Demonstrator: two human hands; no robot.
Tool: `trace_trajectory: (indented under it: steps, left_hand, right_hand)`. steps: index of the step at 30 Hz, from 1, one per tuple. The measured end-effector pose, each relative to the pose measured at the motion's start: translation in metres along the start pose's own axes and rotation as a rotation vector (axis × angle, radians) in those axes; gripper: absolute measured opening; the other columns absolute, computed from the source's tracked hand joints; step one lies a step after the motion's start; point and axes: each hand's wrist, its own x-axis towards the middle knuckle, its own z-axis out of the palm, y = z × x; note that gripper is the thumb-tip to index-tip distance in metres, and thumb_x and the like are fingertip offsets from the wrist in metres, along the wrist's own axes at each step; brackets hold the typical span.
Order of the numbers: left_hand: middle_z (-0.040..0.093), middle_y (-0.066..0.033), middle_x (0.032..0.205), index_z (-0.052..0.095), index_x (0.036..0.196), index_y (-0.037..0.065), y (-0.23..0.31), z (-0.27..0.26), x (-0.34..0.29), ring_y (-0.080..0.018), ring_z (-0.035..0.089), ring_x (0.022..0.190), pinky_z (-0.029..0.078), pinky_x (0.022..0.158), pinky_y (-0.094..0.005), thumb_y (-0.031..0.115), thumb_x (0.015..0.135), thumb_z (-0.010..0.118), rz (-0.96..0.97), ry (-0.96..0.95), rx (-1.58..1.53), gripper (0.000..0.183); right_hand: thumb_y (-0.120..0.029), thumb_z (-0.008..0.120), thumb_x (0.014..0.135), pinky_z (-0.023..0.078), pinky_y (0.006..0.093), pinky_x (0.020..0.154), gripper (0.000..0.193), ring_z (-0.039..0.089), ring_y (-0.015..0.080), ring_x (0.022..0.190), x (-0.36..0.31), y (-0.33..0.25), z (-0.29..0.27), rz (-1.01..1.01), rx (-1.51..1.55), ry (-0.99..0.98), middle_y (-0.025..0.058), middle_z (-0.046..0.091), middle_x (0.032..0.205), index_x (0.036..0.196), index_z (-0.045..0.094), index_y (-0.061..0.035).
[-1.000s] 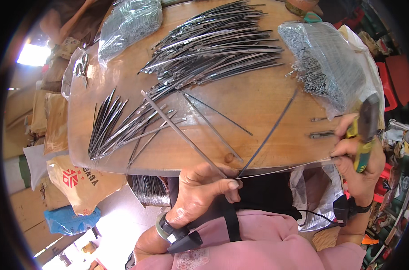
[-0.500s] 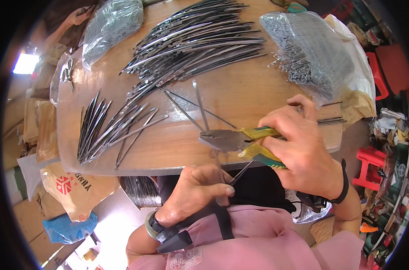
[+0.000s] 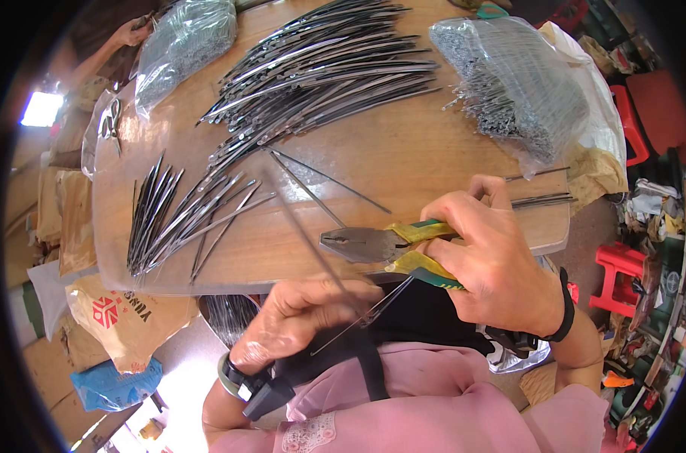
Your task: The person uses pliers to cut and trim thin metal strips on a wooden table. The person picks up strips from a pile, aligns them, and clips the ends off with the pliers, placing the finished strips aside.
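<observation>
My right hand (image 3: 486,260) is wrapped round the yellow and green handles of a pair of pliers (image 3: 362,245). The jaws point left above the table's near edge and look closed, with nothing seen in them. My left hand (image 3: 301,313) pinches the lower end of a thin dark strip (image 3: 309,240), smeared by motion, which slants up and left over the table. Below the fingers, thin wire-like pieces (image 3: 343,332) run from under my right hand toward the lower left; what grips them is hidden. Two loose strips (image 3: 331,181) lie beyond the pliers.
A large heap of dark strips (image 3: 320,75) covers the table's far middle, with a smaller bunch (image 3: 158,219) at left. Clear bags of thin metal pieces (image 3: 520,90) stand far right and far left (image 3: 188,49). Scissors (image 3: 112,124) lie at the left edge. Another person's hand (image 3: 131,32) shows far left.
The strip has come out of the plier jaws and tilted to the left with my left hand. The pliers have shifted slightly left and nearer. Thin wire-like pieces now show below my fingers.
</observation>
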Motion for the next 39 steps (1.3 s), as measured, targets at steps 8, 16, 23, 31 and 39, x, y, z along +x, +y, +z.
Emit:
trace_trajectory:
  steps: [8,16,23,31,39]
  left_hand:
    - [0.069,-0.0111,0.093,0.059,0.124,-0.002,0.013,0.004,0.028,-0.0177,0.066,0.077,0.053,0.072,-0.0299,0.001,0.091,0.064,-0.151,-0.078,-0.275,0.033]
    - [0.052,-0.004,0.065,0.059,0.102,-0.001,0.004,0.033,0.028,-0.0105,0.041,0.046,0.03,0.04,-0.0253,0.015,0.098,0.06,-0.382,0.043,-0.442,0.016]
    - [0.049,-0.0047,0.066,0.054,0.1,-0.003,-0.013,0.031,0.022,-0.0095,0.037,0.045,0.028,0.042,-0.0234,0.013,0.099,0.058,-0.251,0.123,-0.792,0.017]
    - [0.056,-0.0058,0.071,0.058,0.102,-0.001,-0.017,0.046,0.015,-0.0075,0.041,0.051,0.031,0.046,-0.0225,0.009,0.098,0.06,0.041,0.318,-0.465,0.011]
    - [0.064,-0.0066,0.076,0.062,0.103,-0.001,-0.033,0.048,0.017,-0.0134,0.057,0.059,0.045,0.054,-0.0251,0.001,0.092,0.067,0.329,0.526,0.267,0.013]
  right_hand:
    - [-0.001,0.065,0.055,0.035,0.0453,0.081,0.025,0.057,0.0267,0.082,-0.005,-0.004,0.002,-0.007,0.019,0.048,0.0105,0.06,0.094,0.08,0.067,0.0003]
    - [-0.005,0.066,0.064,0.037,0.0467,0.084,0.016,0.057,0.0266,0.085,-0.002,-0.001,0.016,-0.014,0.043,0.059,0.0106,0.06,0.096,0.08,0.068,-0.0028]
    - [-0.006,0.076,0.066,0.042,0.0458,0.086,0.017,0.06,0.0287,0.092,-0.033,-0.006,0.01,0.264,-0.023,0.232,0.0125,0.061,0.098,0.081,0.069,-0.0024]
    - [-0.007,0.082,0.066,0.051,0.0357,0.074,0.036,0.064,0.0326,0.088,-0.06,-0.016,0.011,0.352,0.404,-0.002,0.0165,0.063,0.108,0.1,0.071,-0.0005]
    - [-0.01,0.084,0.068,0.052,0.0352,0.077,0.038,0.065,0.0335,0.091,-0.062,-0.01,0.007,0.395,0.474,-0.048,0.0187,0.063,0.114,0.102,0.071,0.0007]
